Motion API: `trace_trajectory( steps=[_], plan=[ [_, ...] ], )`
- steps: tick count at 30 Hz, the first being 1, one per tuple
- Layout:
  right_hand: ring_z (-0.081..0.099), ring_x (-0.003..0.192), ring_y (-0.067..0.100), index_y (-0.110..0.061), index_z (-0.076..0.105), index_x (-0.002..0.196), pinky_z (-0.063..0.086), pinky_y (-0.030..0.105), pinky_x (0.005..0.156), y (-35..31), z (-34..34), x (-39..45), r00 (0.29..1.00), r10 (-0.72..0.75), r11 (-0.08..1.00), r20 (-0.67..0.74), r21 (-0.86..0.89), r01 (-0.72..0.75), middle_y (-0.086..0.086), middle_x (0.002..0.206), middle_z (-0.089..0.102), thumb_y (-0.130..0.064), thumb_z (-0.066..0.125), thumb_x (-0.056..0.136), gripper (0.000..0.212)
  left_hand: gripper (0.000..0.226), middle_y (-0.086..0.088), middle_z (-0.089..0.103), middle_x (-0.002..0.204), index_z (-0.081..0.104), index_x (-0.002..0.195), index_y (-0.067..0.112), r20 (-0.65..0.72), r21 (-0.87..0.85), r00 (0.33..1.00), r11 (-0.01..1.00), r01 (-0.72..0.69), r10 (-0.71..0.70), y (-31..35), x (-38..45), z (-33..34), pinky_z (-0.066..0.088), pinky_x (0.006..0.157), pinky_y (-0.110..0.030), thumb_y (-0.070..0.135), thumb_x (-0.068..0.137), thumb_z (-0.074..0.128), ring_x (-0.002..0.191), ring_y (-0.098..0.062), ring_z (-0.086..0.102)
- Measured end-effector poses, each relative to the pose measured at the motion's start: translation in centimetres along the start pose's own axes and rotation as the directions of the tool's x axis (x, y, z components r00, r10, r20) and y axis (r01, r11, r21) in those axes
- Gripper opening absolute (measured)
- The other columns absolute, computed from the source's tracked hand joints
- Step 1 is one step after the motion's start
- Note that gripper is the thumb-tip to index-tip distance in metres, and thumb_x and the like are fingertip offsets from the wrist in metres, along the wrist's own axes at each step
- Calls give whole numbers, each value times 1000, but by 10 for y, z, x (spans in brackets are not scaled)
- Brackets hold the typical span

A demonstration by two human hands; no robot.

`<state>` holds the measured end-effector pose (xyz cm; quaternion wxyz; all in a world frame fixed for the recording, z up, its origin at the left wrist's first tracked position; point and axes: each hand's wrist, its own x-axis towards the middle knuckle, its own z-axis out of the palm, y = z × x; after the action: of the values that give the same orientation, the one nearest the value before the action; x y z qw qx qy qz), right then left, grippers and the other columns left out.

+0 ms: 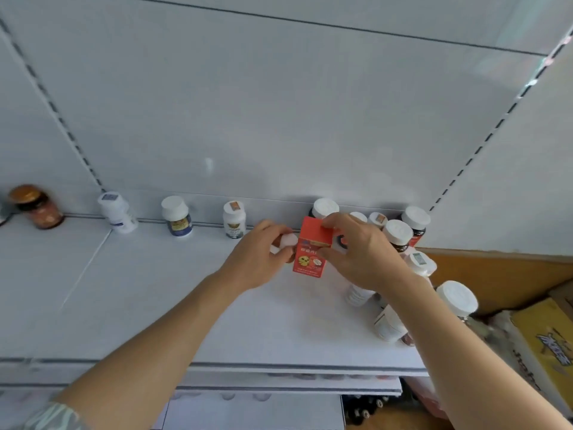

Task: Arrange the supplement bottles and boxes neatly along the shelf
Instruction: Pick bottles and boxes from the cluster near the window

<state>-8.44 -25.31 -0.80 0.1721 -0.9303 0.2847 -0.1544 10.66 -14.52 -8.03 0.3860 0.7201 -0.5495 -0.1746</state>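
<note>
Near the shelf's (155, 290) back edge, the right hand (362, 252) pinches the red box (311, 252) by its top and side; the left hand (257, 256) curls around a white-capped bottle (286, 242) beside it. The box is probably light, crushable cardboard, best held by its edges.

A red box (311, 248) stands upright on the white shelf (155, 290), pinched between right-hand fingers (333, 223); white-capped bottles (398, 232) cluster just right of them, others line the back left.
</note>
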Motion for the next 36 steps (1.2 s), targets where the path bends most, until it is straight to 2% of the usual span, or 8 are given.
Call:
trace_trajectory(
  steps=[2,4,10,12,20,25,31,36],
  plan=[
    [63,90,17,-26,58,117,54,38,81,-15,-2,6,1000,-11,998,16,68,10,-5,107,66,-37,74,81,41,28,15,60,107,63,119,26,-7,-37,999,999,36,-37,1,-11,-21,51,80,-23,29,92,64,93,6,60],
    [63,91,9,-29,60,114,54,32,82,-31,-3,13,1000,-25,992,18,126,23,-11,105,64,-38,76,80,39,28,18,66,106,64,120,30,-12,-82,995,992,95,-97,0,-22,-44,51,81,-22,34,92,65,92,6,61],
    [60,96,-5,-31,59,120,52,11,76,-93,3,16,999,-50,958,6,285,47,-24,104,55,-34,77,82,42,29,16,71,97,67,115,33,-91,-200,985,971,127,-148,-2,-66,-101,60,78,-34,47,89,65,89,-4,67],
    [59,98,-6,-33,58,121,51,7,73,-120,5,18,998,-68,945,4,321,63,-22,108,57,-32,77,82,43,29,15,71,97,68,113,33,-133,-224,980,967,117,-149,-5,-83,-121,60,76,-34,47,88,65,89,-6,67],
    [61,103,6,-31,61,122,58,28,85,-244,41,17,987,-160,909,26,393,137,-11,118,60,-32,76,83,41,30,12,70,101,67,117,28,-247,-245,953,963,114,-176,-38,-175,-216,59,69,-25,42,90,66,86,-4,67],
    [63,99,4,-29,63,122,56,24,85,-332,79,14,977,-212,891,36,418,178,-9,113,64,-30,76,84,40,27,14,70,97,68,112,30,-332,-239,914,958,157,-232,-71,-244,-277,51,67,-18,43,89,67,75,-1,64],
    [61,95,-1,-30,64,118,54,17,80,-427,123,25,948,-304,861,99,455,229,-12,111,61,-26,77,83,38,25,12,70,93,69,110,27,-406,-266,855,937,227,-323,-111,-310,-342,58,72,-36,38,88,70,78,-8,66],
    [60,96,-1,-35,62,114,55,19,80,-485,159,55,907,-405,833,117,456,313,-13,112,59,-24,77,82,37,24,13,69,97,68,110,31,-456,-256,813,928,270,-362,-151,-334,-392,58,75,-35,39,87,70,81,-4,66]
  ],
)
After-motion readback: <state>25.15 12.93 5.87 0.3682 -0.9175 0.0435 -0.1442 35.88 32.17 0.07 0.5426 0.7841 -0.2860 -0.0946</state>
